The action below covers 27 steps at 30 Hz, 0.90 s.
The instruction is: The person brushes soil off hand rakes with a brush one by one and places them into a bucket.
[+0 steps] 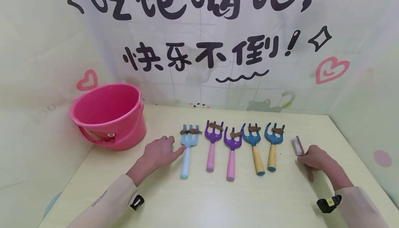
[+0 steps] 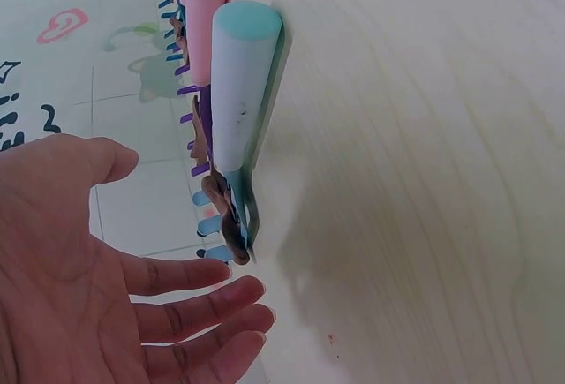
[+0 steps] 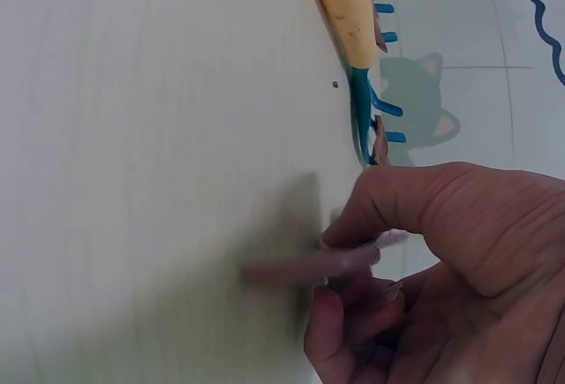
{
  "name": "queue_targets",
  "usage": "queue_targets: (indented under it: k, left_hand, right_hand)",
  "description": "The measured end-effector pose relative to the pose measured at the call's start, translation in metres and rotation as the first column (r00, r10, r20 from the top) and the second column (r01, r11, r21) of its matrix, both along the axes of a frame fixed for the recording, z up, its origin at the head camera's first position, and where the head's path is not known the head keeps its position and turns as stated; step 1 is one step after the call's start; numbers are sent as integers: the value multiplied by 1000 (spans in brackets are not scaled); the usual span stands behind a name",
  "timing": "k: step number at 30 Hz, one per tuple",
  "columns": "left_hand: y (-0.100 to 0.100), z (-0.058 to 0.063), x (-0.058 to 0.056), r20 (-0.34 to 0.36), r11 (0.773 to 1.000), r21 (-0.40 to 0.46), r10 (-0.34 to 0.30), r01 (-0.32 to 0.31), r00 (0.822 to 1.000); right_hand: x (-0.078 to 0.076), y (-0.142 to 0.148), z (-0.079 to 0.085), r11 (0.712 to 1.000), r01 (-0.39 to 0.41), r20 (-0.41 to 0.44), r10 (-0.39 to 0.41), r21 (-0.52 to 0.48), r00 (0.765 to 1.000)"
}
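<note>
My left hand point(image 1: 162, 152) reaches beside the light-blue hand fork point(image 1: 186, 160), its thumb overlapping the fork's neck in the head view. In the left wrist view the fingers point(image 2: 199, 313) are spread with nothing between them, and the fork's pale handle point(image 2: 243, 93) stands out beyond. My right hand point(image 1: 316, 157) pinches a small brush point(image 1: 298, 146) by its brown handle, white bristles toward the back. The right wrist view shows that handle point(image 3: 300, 269) blurred between thumb and fingers. Brown lumps point(image 1: 191, 131) lie across the fork tines.
Two purple forks with pink handles point(image 1: 231, 165) and two blue forks with yellow handles point(image 1: 272, 158) lie in a row on the pale wooden table point(image 1: 199, 203). A pink bucket point(image 1: 132, 131) stands at the back left. A printed sheet point(image 1: 199, 93) covers the wall behind.
</note>
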<state>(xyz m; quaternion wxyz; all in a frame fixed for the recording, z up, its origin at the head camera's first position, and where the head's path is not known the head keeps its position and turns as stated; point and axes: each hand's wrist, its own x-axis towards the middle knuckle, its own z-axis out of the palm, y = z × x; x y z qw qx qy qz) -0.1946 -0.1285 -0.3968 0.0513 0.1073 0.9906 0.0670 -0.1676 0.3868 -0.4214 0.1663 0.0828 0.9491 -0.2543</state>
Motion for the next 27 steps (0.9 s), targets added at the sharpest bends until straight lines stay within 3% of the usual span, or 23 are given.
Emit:
queue_targets:
  k: [5,9,12,16,22,27]
  left_hand:
    - [0,2,-1,3,1000,-3,1,-1,1000]
    - [1,2,0,9,1000,1,3,-3,1000]
    - [0,1,1,17,1000,1,6,-6,1000]
    - [3,-2,-1,29,1000,9,6,-6,1000]
    - [9,-5,-2,65,1000,19,18,-20,998]
    - [15,-5,-4,93,999,20,33,-35,995]
  right_hand:
    - [4,-3,7,997,6,-39,-9,-78,999]
    - [7,-7,20,980,0,-134,-27,-201,991]
    - [6,-13,29,980,-90,-263,41,-176,964]
    - [4,-28,38,987,-155,-404,122,-48,906]
    - [0,-50,50,982,-183,-472,142,-43,870]
    - [-4,-66,56,977,-204,-488,146,-69,861]
